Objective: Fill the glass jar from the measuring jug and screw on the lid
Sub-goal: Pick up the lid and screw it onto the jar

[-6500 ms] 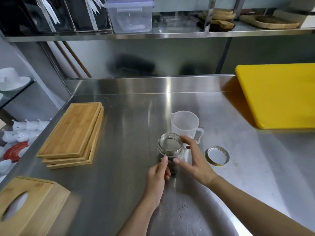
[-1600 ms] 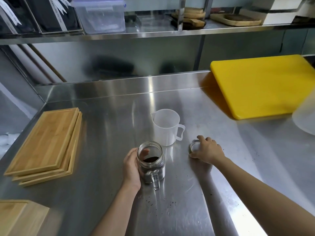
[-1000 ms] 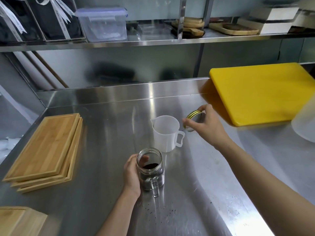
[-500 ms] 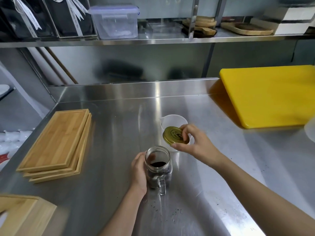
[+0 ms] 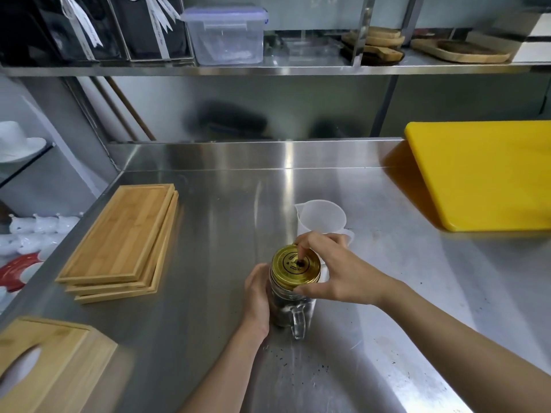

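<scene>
A glass jar with a handle stands upright on the steel counter, dark grains inside it. A gold lid with a small centre hole sits on the jar's mouth. My right hand grips the lid's rim, index finger on top and thumb at the front edge. My left hand wraps the jar's left side. The white plastic measuring jug stands just behind the jar and looks empty.
A stack of bamboo boards lies to the left, a wooden box at the near left. A yellow cutting board leans at the right. Dark crumbs dot the counter in front of the jar. A shelf runs overhead.
My right hand picked the gold lid up from the counter, carried it left over the jug and set it on the jar's mouth. My left hand has stayed on the jar.
</scene>
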A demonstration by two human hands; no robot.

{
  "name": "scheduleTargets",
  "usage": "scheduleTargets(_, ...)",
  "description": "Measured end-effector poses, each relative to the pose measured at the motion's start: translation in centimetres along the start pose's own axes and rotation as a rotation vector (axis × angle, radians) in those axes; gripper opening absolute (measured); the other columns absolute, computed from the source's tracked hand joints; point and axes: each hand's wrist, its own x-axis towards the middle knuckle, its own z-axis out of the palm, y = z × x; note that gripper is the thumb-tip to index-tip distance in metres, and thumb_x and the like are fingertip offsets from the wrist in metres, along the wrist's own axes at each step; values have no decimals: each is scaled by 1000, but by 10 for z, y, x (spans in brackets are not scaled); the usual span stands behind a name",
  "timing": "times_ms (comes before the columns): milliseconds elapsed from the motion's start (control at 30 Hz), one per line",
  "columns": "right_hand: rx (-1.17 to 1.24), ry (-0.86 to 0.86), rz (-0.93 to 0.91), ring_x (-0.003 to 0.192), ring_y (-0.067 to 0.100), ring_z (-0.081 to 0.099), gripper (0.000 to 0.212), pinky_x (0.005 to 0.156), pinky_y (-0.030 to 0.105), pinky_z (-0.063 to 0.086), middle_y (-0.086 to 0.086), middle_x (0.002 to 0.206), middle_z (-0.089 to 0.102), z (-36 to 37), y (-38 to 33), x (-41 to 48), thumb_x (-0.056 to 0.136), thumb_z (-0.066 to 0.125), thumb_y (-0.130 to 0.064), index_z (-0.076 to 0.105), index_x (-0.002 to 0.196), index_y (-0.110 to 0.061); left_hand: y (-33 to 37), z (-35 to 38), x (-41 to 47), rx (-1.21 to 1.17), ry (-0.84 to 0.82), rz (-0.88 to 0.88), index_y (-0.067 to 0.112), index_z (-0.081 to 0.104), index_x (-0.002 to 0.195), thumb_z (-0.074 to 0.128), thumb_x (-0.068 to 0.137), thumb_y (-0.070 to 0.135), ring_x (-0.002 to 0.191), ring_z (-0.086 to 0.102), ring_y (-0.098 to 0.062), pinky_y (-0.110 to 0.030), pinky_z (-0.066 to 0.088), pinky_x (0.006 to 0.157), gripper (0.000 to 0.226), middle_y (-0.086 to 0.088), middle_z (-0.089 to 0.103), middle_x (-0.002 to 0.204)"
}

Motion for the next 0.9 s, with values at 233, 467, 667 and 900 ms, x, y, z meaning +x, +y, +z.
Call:
scheduleTargets(233,-84,-38,-22,94,7,31,43,91,21,20,6,111,53,3,5,4,76,76,-30,49,105,-13,-2,-9,1,26,-127,21,12,69,77,53,79,39,80,62,-22,-38,47,80,31,-9,69,80)
scheduleTargets(467,-107,-115,-80,104,3,39,50,98,25,22,-6,113,52,5,7,13,76,68,-41,46,119,-29,1,-26,-11,85,-454,120,11,51,126,63,67,68,113,58,-17,-25,45,93,84,-3,66,116)
scheduleTargets(667,-119,-152,-111,111,2,41,55,101,37,31,-7,118,53,1,4,13,75,71,-33,46,124,-33,-2,-29,-22,299,-547,224,30,33,130,78,61,32,121,51,-14,-29,44,99,83,-8,48,130)
scheduleTargets(900,-208,-229,-158,117,-3,32,61,103,36,27,-7,133,48,-8,1,15,77,71,-28,46,132,-32,-9,-23,-21,553,-366,329,47,31,123,80,57,49,124,45,-11,-38,44,104,82,2,43,130)
